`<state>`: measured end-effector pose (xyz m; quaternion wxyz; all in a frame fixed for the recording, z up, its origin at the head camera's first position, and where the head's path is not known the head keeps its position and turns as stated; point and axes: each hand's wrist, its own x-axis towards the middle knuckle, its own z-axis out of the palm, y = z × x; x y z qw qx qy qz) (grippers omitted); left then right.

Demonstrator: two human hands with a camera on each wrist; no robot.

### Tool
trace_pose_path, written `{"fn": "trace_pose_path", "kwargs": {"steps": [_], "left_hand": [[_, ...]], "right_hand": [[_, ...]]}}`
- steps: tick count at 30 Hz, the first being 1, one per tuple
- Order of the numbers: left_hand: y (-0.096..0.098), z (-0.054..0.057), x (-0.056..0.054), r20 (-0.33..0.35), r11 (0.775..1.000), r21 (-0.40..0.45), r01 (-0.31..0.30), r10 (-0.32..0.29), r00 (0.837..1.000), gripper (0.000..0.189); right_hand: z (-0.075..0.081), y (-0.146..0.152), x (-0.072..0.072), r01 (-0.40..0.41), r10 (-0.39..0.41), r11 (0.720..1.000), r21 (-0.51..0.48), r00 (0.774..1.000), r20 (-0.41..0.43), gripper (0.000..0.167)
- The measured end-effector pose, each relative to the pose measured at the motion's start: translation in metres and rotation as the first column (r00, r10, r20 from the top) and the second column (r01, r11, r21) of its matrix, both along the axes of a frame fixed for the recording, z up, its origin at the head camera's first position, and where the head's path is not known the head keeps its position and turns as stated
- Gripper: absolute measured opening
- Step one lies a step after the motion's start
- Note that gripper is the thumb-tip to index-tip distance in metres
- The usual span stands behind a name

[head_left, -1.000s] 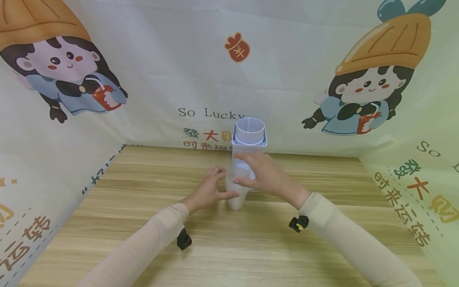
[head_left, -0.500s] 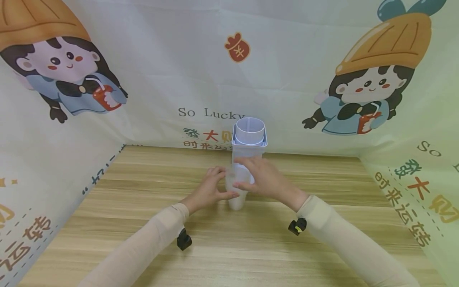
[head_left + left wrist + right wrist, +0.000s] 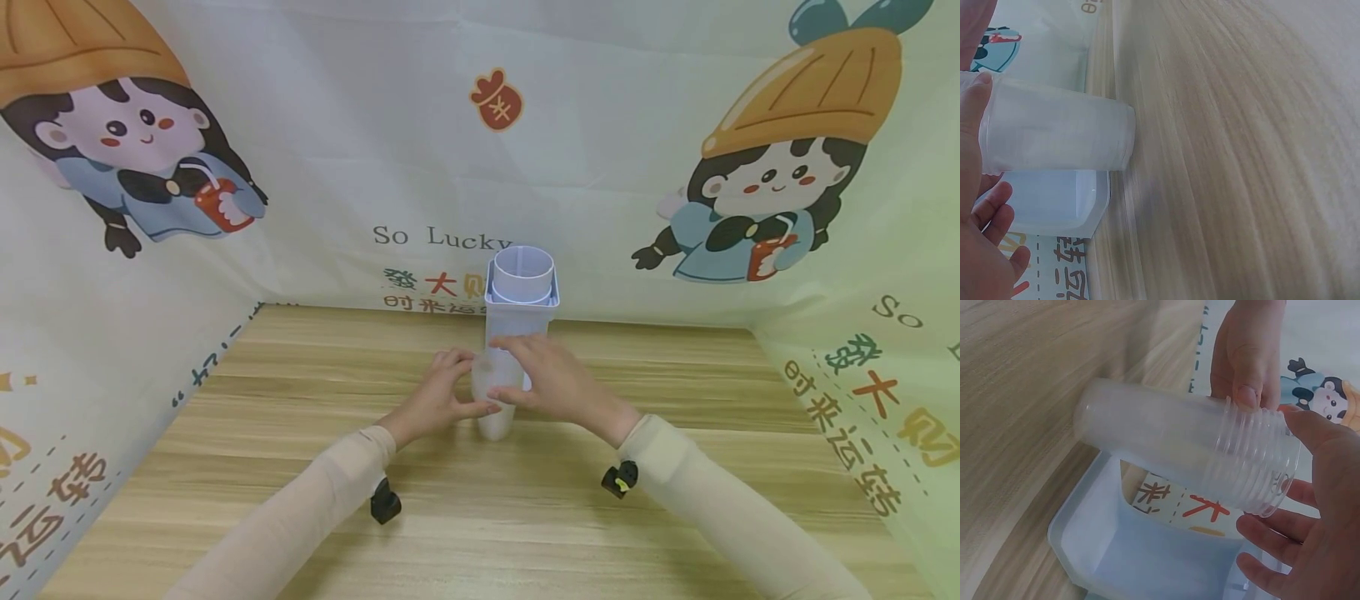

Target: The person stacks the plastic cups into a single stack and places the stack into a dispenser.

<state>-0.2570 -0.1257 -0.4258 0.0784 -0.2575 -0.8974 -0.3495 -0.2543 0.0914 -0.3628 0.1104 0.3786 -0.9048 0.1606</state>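
A nested stack of clear plastic cups [image 3: 492, 423] stands upright on the wooden table, rims at the top. My left hand [image 3: 441, 393] holds the stack from the left; its thumb [image 3: 1247, 397] lies at the lower rims in the right wrist view. From the right, my right hand [image 3: 558, 379] grips around the uppermost rims, thumb on one side and fingers curved along the other. Right behind the cups is a pale blue square holder [image 3: 517, 321] with a round tube [image 3: 522, 279] rising out of its top. Its lower front is partly hidden by the hands and cups.
A printed cloth backdrop [image 3: 420, 150] with cartoon figures rises behind and on both sides of the wooden table [image 3: 495, 525]. The holder stands near the table's back edge, close to the cloth.
My right hand has come down a little and closer to the front, onto the top of the cup stack. The left hand, cups and holder have stayed in place.
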Motion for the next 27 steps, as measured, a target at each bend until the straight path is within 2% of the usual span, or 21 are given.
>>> {"fn": "trace_pose_path", "kwargs": {"steps": [8,15,21,27], "left_hand": [[0.000,0.000,0.001,0.006,1.000,0.007,0.002,-0.002,1.000,0.064],[0.000,-0.006,0.000,0.005,1.000,0.024,0.017,-0.017,1.000,0.070],[-0.001,-0.011,0.001,0.027,0.999,0.052,0.015,-0.017,1.000,0.073],[0.000,-0.012,0.001,0.003,0.997,0.073,0.023,-0.023,1.000,0.069]], "right_hand": [[-0.004,0.002,0.000,-0.001,0.001,1.000,-0.023,1.000,0.005,0.071],[-0.014,0.006,0.001,0.033,-0.025,0.991,-0.128,0.998,0.065,0.075],[-0.024,0.007,0.002,0.059,-0.049,0.985,-0.162,0.997,0.066,0.074],[-0.029,0.006,0.003,0.057,-0.049,0.976,-0.210,0.998,0.044,0.074]]}}
